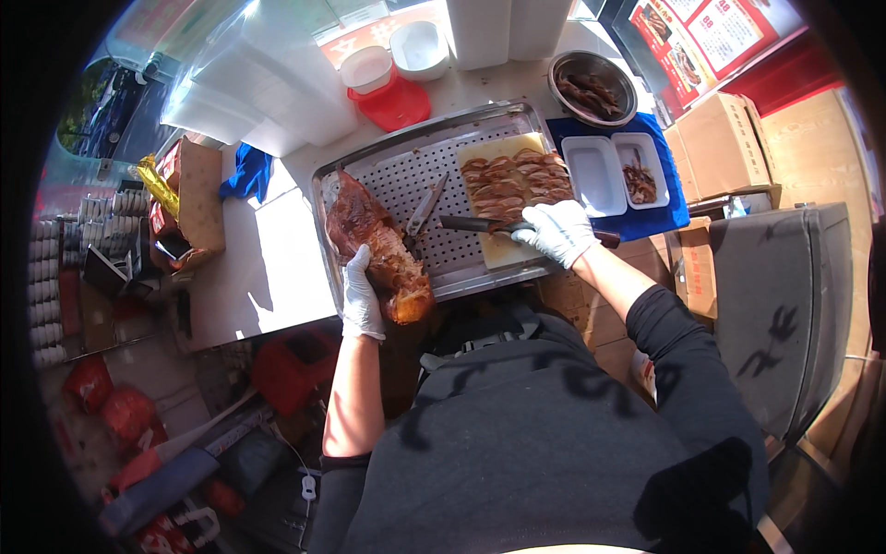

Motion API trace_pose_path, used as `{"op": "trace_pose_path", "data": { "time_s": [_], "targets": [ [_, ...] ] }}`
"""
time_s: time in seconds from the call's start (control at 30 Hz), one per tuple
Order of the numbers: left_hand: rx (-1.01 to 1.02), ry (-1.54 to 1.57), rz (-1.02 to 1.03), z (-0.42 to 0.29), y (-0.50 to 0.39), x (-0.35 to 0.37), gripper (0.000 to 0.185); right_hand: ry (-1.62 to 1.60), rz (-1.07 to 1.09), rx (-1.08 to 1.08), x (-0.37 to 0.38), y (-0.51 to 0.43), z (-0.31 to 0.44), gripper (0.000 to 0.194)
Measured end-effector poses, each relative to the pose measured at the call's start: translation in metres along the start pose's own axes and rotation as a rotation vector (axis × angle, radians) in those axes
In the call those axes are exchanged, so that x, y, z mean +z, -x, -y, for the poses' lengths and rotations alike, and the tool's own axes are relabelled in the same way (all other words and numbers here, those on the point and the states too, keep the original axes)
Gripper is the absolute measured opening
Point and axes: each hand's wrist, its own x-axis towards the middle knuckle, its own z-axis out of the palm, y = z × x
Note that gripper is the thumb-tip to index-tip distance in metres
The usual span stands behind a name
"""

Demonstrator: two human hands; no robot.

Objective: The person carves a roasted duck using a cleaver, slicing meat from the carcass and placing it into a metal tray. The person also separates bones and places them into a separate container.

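A partly carved roast duck [374, 239] lies along the left end of a perforated metal tray [443, 124]. My left hand [361, 298], in a white glove, grips the near left side of the duck. In my gloved right hand [562, 232] is a knife [471, 224], its blade pointing left above the near part of a pale cutting board [495, 253]. Rows of sliced meat [495, 187] cover most of the board. Between duck and board, scissors or a similar metal tool [428, 206] rests on the tray.
A metal bowl [592, 88] holding dark pieces stands beyond the tray. Right of the tray, two white plastic containers [597, 176] sit on a blue cloth [668, 173], one with meat scraps. White tubs [419, 50] and a red container [394, 104] are behind. An open cardboard box [201, 201] stands left.
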Motion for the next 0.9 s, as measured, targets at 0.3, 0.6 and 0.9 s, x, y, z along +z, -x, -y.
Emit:
{"op": "trace_pose_path", "data": {
  "time_s": [0.3,0.6,0.9],
  "targets": [
    [0.209,-0.323,-0.08,0.035,-0.049,-0.057,0.048,0.102,-0.06,-0.074,-0.023,-0.006,-0.002,0.033],
    [-0.005,-0.017,-0.02,0.012,-0.026,-0.038,0.062,-0.06,0.023,0.125,-0.054,0.033,-0.025,0.038],
    [0.007,0.164,0.069,0.011,-0.027,-0.046,0.074,-0.201,0.044,0.186,-0.004,0.003,0.023,0.039]
  ]
}}
